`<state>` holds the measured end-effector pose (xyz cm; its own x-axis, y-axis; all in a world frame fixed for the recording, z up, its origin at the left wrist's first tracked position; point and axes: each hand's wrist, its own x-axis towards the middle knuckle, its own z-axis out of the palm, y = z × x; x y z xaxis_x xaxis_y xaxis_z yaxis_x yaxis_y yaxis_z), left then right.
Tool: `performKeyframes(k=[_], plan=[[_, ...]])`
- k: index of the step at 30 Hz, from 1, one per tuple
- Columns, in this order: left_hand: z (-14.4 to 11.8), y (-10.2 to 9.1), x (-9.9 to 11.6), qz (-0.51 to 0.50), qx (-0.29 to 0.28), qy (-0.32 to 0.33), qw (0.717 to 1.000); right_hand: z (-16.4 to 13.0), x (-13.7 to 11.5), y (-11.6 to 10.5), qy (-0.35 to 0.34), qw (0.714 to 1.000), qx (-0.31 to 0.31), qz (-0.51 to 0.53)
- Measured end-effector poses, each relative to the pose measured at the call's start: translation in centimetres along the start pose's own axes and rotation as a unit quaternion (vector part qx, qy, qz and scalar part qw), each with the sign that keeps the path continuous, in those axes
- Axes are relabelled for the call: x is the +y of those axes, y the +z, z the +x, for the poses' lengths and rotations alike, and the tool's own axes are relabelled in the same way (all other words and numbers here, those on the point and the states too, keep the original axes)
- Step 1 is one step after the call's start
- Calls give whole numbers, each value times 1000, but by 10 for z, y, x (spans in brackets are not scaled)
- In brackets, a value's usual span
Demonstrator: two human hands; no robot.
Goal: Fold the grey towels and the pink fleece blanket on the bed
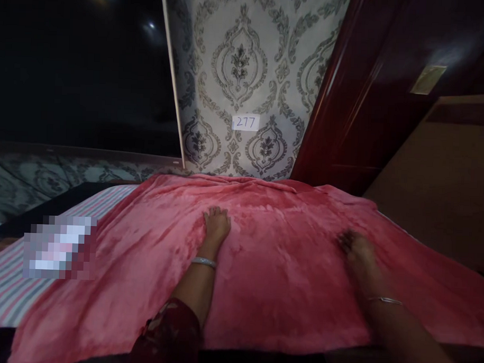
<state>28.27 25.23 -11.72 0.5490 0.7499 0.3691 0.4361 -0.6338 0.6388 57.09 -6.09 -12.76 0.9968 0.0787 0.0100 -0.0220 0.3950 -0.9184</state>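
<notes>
A pink blanket (263,256) lies spread over the bed (8,290), covering most of it. The left hand (216,224) rests flat and open on it near the middle; the right hand (356,248), at about 3 o'clock from it, is blurred but looks flat and open too. The plush fabric seems soft, light and limp, likely to bunch, so the far edge at 12 o'clock by the wall (246,70) offers the best grip. A striped sheet (106,203) shows at 9 o'clock; a dark door (347,111) crowds 2 o'clock.
</notes>
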Motion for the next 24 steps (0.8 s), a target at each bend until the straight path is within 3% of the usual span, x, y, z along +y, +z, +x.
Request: performKeyframes(k=[3, 5, 8, 10, 13, 17, 21, 24], plan=[[3, 1, 2, -23, 2, -1, 1000, -8, -2, 38, 3, 999, -29, -44], [5, 2, 3, -58, 1, 1, 998, -22, 1, 72, 18, 993, -99, -56], [8, 5, 5, -124, 11, -9, 992, -52, 17, 119, 64, 978, -194, -30], [8, 8, 4, -163, 21, -28, 986, -72, 34, 137, 94, 971, -221, -2], [7, 12, 0, -201, 36, -55, 978, -90, 61, 137, 119, 964, -236, 12], [8, 17, -5, -212, 47, -68, 974, -83, 87, 117, 122, 954, -270, -35], [5, 23, -5, -198, 10, -56, 978, -76, 94, 114, 105, 945, -288, -111], [-2, 24, -1, -172, -29, -36, 984, -81, 87, 119, 105, 951, -270, -106]])
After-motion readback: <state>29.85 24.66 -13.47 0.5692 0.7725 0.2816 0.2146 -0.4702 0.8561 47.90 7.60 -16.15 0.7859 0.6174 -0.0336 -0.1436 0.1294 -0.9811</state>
